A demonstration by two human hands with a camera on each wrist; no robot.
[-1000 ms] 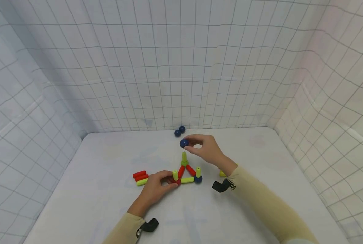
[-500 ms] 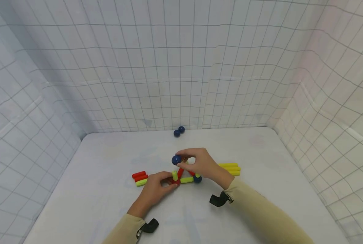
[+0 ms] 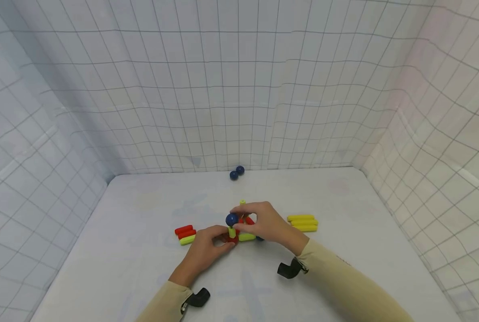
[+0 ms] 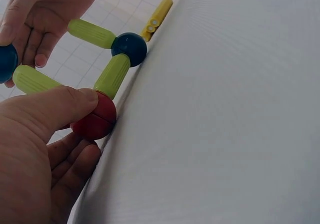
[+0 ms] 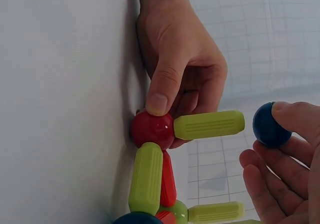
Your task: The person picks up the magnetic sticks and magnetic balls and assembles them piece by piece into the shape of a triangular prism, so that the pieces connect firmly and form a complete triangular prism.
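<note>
My left hand (image 3: 205,246) pinches a red ball (image 5: 150,129) between thumb and fingers, low at the table. That ball is a corner of a flat triangle with a dark blue ball (image 4: 129,49) and a green ball (image 5: 177,211), linked by a yellow-green rod (image 5: 145,176) and red rods (image 5: 169,179). A yellow-green rod (image 5: 210,124) stands up from the red ball. Just above its tip, a narrow gap apart in the right wrist view, my right hand (image 3: 265,223) holds another dark blue ball (image 3: 231,219) by thumb and fingers. It partly hides the triangle in the head view.
Two dark blue balls (image 3: 237,173) lie at the table's back edge. Red rods (image 3: 184,231) and a yellow-green rod (image 3: 187,240) lie left of the left hand. Several yellow rods (image 3: 303,222) lie to the right. Grid-patterned cloth walls (image 3: 243,89) enclose the white table.
My right hand has come down and toward me with the blue ball, from behind the triangle to over the red ball's upright rod. The left hand keeps its pinch in place.
</note>
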